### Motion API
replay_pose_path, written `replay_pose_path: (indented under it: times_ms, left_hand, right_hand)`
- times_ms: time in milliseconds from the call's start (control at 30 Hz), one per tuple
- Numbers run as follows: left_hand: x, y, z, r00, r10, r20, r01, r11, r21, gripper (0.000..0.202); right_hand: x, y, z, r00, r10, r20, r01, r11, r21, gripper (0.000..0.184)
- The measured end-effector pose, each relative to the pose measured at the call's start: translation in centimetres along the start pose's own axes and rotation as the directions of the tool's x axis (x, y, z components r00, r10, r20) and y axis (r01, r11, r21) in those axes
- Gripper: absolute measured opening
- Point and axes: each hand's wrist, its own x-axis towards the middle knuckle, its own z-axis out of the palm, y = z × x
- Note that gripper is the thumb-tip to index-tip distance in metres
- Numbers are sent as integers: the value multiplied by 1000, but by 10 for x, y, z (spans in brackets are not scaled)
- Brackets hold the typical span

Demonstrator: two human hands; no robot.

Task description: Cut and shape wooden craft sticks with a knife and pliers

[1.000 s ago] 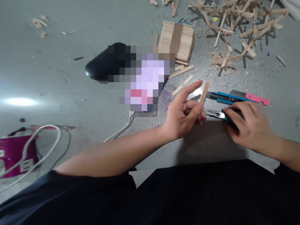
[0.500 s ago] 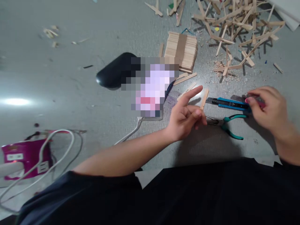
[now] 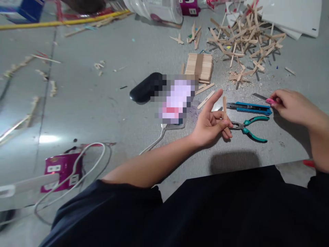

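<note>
Between thumb and fingers, my left hand (image 3: 212, 125) pinches a wooden craft stick (image 3: 224, 107) that points upward; its index finger is stretched out. My right hand (image 3: 290, 104) is closed round the pink handle of a small craft knife (image 3: 260, 97), its blade pointing left. A blue box cutter (image 3: 253, 108) lies on the table between the two hands. Just below it are teal-handled pliers (image 3: 253, 127), jaws partly behind my left fingers. A loose craft stick (image 3: 206, 100) rests beside my left index fingertip.
A banded bundle of craft sticks (image 3: 191, 65) lies behind a charging phone (image 3: 178, 97), whose screen is blurred out. Left of it is a black case (image 3: 144, 90). Crossed sticks (image 3: 246, 41) are heaped at the back right. A white cable (image 3: 151, 145) trails past a purple packet (image 3: 64, 168).
The view has shifted, bringing the table's far left and back into sight. My right hand has drawn away from the box cutter, with the pink knife now plainly showing. My left hand still pinches the stick.
</note>
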Motion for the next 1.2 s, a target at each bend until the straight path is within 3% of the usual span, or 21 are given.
replay_pose_path:
  times_ms: [133,200,267,400,533,800,967,1100,1200]
  left_hand:
    - [0,4,2,998,-58,-8,57,994,-88,121]
    - [-2,4,3,997,-76,-6,75,988,-137,123]
    - [-4,3,4,997,-79,5,79,980,-185,124]
    - [-7,0,4,997,-71,42,79,968,-239,118]
    - [-7,4,3,992,-68,103,94,958,-272,115]
    - [-2,21,-2,957,-143,253,217,931,-293,100]
    - [-4,26,-3,936,-221,273,300,907,-294,99]
    - [-7,27,-3,903,-315,294,400,865,-302,109]
    - [-8,29,-4,874,-376,308,469,819,-331,116]
  right_hand:
    - [-6,-18,-1,969,66,-239,-40,993,115,11]
    - [-11,-36,5,949,38,-312,33,975,218,13]
    - [-15,-58,14,958,-43,-285,109,970,218,14]
    - [-10,-95,32,872,-398,-286,420,907,19,35]
    - [-2,-104,40,816,-487,-310,504,863,-29,68]
    - [-7,-93,39,847,-458,-270,472,882,-14,70]
    - [-9,-99,41,844,-457,-282,473,881,-11,71]
    - [-11,-106,39,920,-349,-176,358,934,19,74]
    - [-12,-110,39,943,-302,-138,308,951,30,76]
